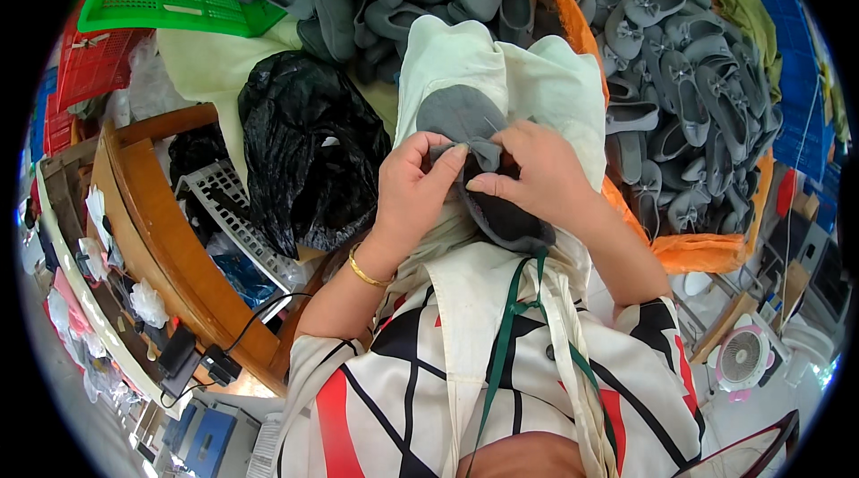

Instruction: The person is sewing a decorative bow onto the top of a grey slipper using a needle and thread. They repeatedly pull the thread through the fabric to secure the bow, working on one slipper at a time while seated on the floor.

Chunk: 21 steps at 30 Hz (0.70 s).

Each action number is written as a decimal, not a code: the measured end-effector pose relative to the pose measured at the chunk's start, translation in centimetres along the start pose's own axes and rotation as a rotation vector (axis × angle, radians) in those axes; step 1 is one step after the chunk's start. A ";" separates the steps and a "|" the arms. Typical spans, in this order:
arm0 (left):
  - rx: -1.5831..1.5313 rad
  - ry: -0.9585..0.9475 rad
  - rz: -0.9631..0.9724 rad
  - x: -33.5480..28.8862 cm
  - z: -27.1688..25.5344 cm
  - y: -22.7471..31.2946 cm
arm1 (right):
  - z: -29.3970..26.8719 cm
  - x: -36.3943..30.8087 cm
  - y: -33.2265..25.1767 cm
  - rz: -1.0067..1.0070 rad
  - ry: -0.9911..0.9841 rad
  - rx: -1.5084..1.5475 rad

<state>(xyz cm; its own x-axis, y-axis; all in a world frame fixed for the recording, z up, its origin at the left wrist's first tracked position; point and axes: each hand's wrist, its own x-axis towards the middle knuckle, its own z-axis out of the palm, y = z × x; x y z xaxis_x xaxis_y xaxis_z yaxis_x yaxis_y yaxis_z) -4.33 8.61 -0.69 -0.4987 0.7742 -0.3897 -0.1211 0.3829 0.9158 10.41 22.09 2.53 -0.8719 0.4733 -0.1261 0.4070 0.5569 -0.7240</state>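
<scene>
Pinching grey bow (486,154) | left hand (412,181): fingers narrow on left loop | right hand (548,169): equally near, gripping grey slip-on shoe (458,109) by its opening | shoe on lap (557,89), toe away, heel bodyward

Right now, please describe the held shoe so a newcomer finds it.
Start from the pale cloth on the lap. Over it, between the left hand and right hand, is a grey shoe, toe away from the body. Only this one is held; the other grey shoes lie heaped.
</scene>
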 end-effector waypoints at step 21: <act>-0.373 -0.099 -0.270 0.7 0.1 1.5 | 1.3 -0.1 1.2 -0.240 0.198 -0.351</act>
<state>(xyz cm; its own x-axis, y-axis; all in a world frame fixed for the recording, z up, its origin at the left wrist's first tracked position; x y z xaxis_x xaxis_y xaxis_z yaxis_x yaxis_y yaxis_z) -4.74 9.77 0.40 -0.3247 0.7229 -0.6099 -0.5446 0.3843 0.7455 10.62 21.88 0.80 -0.8976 0.4051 0.1734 0.2977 0.8476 -0.4392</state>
